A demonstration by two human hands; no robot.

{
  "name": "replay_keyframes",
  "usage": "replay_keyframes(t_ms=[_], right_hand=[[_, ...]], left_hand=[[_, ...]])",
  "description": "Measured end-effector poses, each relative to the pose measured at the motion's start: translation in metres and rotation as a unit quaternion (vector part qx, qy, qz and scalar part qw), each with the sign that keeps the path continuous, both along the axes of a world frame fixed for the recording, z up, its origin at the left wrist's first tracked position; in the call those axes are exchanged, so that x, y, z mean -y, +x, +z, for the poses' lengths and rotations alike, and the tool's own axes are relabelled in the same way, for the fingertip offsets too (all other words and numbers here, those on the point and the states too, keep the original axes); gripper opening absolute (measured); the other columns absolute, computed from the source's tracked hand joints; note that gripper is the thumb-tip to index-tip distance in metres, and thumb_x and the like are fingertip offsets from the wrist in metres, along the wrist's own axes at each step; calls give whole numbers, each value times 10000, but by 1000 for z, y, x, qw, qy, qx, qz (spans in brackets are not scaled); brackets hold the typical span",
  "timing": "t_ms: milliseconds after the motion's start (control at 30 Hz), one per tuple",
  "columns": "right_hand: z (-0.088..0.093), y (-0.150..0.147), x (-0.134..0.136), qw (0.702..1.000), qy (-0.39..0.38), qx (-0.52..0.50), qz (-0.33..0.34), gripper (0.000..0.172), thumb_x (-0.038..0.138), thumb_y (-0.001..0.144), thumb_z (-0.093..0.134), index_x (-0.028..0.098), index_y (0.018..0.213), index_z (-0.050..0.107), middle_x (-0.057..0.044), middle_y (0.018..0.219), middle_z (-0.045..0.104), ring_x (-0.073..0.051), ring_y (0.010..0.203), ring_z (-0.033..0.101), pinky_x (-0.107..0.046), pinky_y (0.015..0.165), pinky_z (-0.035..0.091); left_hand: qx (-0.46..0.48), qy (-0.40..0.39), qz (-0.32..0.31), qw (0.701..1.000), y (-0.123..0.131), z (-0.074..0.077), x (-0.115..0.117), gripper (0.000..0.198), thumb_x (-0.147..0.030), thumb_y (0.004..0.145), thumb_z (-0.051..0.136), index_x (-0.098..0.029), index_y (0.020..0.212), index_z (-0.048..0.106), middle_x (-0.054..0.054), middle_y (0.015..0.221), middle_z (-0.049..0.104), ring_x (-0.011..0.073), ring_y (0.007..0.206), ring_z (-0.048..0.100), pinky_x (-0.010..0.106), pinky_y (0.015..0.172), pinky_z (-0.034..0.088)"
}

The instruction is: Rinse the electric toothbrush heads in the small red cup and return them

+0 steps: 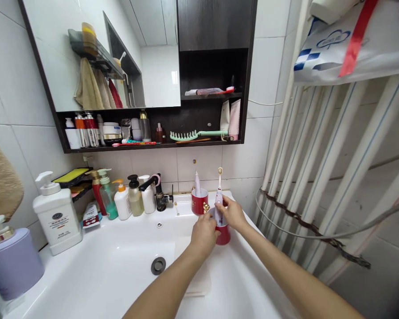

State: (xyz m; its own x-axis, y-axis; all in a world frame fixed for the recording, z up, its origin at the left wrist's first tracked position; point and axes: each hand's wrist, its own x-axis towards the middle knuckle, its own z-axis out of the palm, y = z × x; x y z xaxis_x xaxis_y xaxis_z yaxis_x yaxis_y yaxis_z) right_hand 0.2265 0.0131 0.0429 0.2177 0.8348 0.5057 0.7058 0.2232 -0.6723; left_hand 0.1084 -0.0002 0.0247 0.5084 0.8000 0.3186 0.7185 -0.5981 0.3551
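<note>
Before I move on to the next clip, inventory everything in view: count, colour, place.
Front cup: 1, red, sink's right side
Held toothbrush: 1, pale pink and white, in front cup
Rear cup: 1, red, behind front cup
Slim item: 1, pale purple, in rear cup
Tap: 1, black, sink's back
Sink: 1, white, below
Drain: 1, dark, sink bottom
Pump bottles: 7, white, purple, red, green, yellowish, sink's left and back
Mirrored cabinet: 1, dark, above sink
Hairbrush: 1, mint green, inside cabinet
Small toiletries: too crowded to count, mixed colours, inside cabinet
Package: 1, white, blue, upper right
Pipes: several, white, right
Towel: 1, tan, left edge
Left hand: 1, bare, gripping front cup
Right hand: 1, bare, on toothbrush
</note>
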Motion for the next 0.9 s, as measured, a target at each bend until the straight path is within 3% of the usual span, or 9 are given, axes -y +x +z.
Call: replay_keyframes(t_ms=[167, 433, 567, 700, 833, 900], right_hand=[[11, 33, -30, 998, -5, 34, -59, 221, 278, 626, 404, 189, 780, 536, -34, 655, 584, -152, 583, 493, -236, 532, 328], [1, 63, -76, 994, -21, 56, -91, 217, 254, 639, 406, 187, 799, 536, -41, 683, 593, -149, 606, 498, -227, 540, 328], [-1, 71, -92, 993, -23, 57, -97, 229, 254, 644, 401, 177, 813, 534, -48, 684, 589, -147, 598, 495, -227, 535, 326], [-3, 76, -101, 995, -20, 51, -88, 232, 254, 644, 401, 167, 811, 538, -46, 672, 584, -142, 591, 494, -227, 541, 334], [0, 76, -96, 995, -2, 26, -97, 333, 297, 631, 419, 148, 919, 494, -62, 727, 574, -150, 626, 500, -246, 575, 350], [5, 69, -87, 992, 25, 9, -121, 403, 299, 651, 383, 117, 1009, 423, -101, 848, 541, -169, 720, 489, -276, 645, 344]], left_hand=[[-8, 12, -3, 1000, 42, 13, -27, 214, -197, 609, 475, -163, 814, 529, 58, 975, 454, 182, 860, 419, 276, 721, 352], [-35, 15, 13, 999, 78, 5, -70, 235, -287, 701, 391, -148, 878, 458, 43, 989, 437, 139, 864, 426, 336, 711, 367], [-36, 21, 21, 999, 90, 5, -80, 244, -285, 700, 392, -148, 893, 451, 48, 994, 434, 146, 878, 420, 332, 708, 367], [-21, 47, 38, 998, 83, 7, -80, 278, -227, 673, 429, -158, 942, 428, 66, 1074, 380, 171, 968, 354, 297, 774, 316], [1, 78, 88, 993, 48, 9, -88, 356, -198, 674, 413, -160, 1023, 356, 68, 1179, 252, 190, 1079, 196, 326, 884, 169], [3, 67, 116, 991, 29, 8, -94, 289, -196, 676, 410, -125, 956, 417, 102, 1136, 305, 211, 1065, 218, 356, 861, 196]])
